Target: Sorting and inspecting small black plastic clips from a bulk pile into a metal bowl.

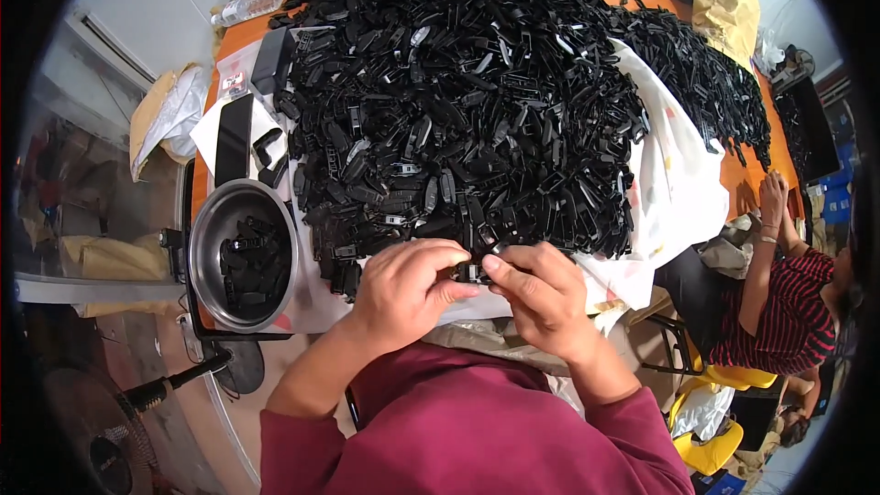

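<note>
At the table's near edge my left hand [410, 289] and my right hand [541, 293] meet over a small black plastic part [470, 271]. Both hands pinch it between thumb and fingers, one at each end; my fingers cover much of it. Just beyond them spreads a large heap of small black plastic parts [458, 119], mostly long and narrow, some with shiny faces. Left of my left hand stands a round metal bowl [199, 261] with several similar black parts inside.
A black phone-like slab [234, 139] lies behind the bowl. A clear plastic bottle [249, 7] rests at the far left. White cloth [683, 174] borders the heap on the right. Beyond it a person in a striped shirt [788, 312] sits by another black heap [710, 82]. A fan [101, 435] stands lower left.
</note>
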Available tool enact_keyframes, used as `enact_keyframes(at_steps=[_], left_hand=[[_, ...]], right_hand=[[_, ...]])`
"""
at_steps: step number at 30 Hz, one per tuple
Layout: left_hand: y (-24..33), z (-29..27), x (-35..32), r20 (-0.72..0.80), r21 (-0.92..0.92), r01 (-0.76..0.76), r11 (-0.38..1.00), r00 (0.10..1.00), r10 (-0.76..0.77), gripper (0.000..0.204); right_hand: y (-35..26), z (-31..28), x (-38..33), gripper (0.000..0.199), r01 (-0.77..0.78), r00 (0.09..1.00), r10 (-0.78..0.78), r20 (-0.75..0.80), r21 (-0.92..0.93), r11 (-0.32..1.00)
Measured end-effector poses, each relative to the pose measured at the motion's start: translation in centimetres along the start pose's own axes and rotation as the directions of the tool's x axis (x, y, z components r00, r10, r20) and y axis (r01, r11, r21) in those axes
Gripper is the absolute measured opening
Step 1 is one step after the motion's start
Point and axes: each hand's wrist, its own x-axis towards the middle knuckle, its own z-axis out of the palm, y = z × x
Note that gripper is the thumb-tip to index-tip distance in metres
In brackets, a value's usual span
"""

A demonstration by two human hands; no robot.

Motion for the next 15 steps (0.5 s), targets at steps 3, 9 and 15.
enact_keyframes(at_steps=[3, 9, 15], left_hand=[[0.7, -1.4, 0.6, 0.132, 0.267, -0.217, 0.939, 0.973, 0.187, 0.033], [-0.1, 0.8, -1.6, 0.144, -0.200, 0.241, 0.950, 0.966, -0.215, 0.028], [0.8, 3.1, -1.2, 0.099, -0.839, 0.361, 0.407, 0.837, -0.538, 0.030]], right_hand=[[-0.3, -1.2, 0.5, 0.042, 0.068, 0.986, -0.053, 0.156, -0.090, 0.994], [-0.5, 0.5, -1.0, 0.043, -0.001, 0.996, 0.004, 0.090, -0.033, 0.999], [-0.6, 1.5, -1.1, 0.041, -0.032, 0.996, 0.022, -0.084, -0.118, 0.992]])
